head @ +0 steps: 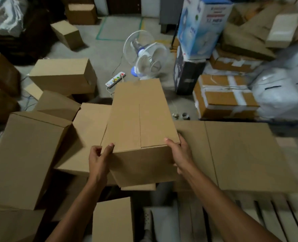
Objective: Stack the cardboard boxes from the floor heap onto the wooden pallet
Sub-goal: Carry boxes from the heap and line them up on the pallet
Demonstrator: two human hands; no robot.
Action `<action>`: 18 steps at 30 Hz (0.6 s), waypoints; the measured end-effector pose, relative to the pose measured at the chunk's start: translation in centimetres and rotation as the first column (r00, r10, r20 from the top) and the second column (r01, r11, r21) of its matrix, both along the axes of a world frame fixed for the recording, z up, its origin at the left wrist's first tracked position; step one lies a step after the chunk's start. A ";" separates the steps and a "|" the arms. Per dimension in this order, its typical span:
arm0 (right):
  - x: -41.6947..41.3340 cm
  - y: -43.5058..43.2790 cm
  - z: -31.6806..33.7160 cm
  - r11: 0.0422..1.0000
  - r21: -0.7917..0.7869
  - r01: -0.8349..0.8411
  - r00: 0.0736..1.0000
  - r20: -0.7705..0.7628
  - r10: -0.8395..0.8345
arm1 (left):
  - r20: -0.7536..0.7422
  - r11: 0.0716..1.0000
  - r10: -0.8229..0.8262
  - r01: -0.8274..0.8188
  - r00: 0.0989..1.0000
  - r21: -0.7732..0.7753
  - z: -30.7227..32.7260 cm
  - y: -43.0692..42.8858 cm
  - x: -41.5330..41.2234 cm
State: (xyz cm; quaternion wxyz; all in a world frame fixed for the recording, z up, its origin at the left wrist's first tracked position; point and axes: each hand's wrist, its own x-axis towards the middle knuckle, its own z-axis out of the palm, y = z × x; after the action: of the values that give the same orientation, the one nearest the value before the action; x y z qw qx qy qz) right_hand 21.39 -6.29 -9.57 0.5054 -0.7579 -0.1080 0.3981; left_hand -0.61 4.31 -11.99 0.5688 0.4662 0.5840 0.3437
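Gripping the near end of a long plain brown cardboard box (141, 123), the left hand (99, 159) and right hand (179, 154) each clamp a corner, thumbs on top. The box sits over the floor heap of brown cartons (27, 154), just beside a wide brown carton (240, 154) on the pale slatted wooden pallet (275, 215).
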 end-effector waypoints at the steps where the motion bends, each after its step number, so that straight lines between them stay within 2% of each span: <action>1: 0.7 -2.2 1.1 1.000 0.022 0.011 0.999 0.031 -0.012 | -0.003 1.000 -0.025 0.025 1.000 0.016 1.0 -2.0 0.6; 3: 1.6 -7.4 3.1 0.996 0.087 0.031 0.995 0.089 -0.039 | -0.002 0.996 -0.080 0.080 0.997 0.034 2.7 -6.3 1.6; 10: 3.9 -29.4 8.7 0.932 0.293 0.213 0.943 0.188 -0.275 | 0.184 0.937 -0.325 0.290 0.928 0.196 10.1 -24.2 7.1; 14: 5.2 -41.8 11.6 0.876 0.348 0.335 0.879 0.220 -0.423 | 0.256 0.841 -0.529 0.458 0.809 0.289 13.2 -33.6 10.7; 18: 6.8 -52.3 14.5 0.822 0.388 0.418 0.816 0.238 -0.527 | 0.240 0.700 -0.710 0.622 0.662 0.351 15.2 -41.0 14.2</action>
State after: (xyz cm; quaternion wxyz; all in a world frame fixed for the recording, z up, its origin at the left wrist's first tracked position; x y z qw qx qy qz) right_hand 28.22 -58.61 4.89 0.6784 -0.7253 -0.0607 0.1004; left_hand 13.64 -36.69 3.24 0.6909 0.6423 0.2112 0.2559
